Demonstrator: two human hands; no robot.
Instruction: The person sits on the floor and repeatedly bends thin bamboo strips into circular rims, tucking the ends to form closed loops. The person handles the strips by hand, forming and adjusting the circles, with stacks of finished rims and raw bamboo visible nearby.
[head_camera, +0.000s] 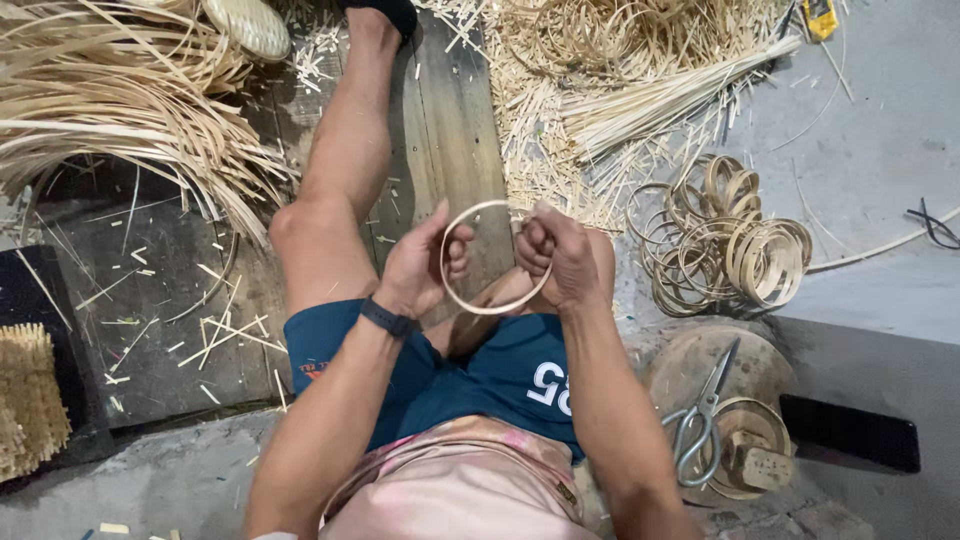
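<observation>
Bamboo ring (487, 300) in both hands; scissors (700, 415) nearby.

Woven mat (28, 400) at nine o'clock cut by left edge, yellow tool (820, 17) at one o'clock cropped at top, ring (487, 258) partly hidden behind right hand (560, 255)

Scissors (703, 415) on a round wooden block (755, 368), a pile of bamboo rings (735, 240) just beyond, loose strips (110, 110) at the far left
</observation>
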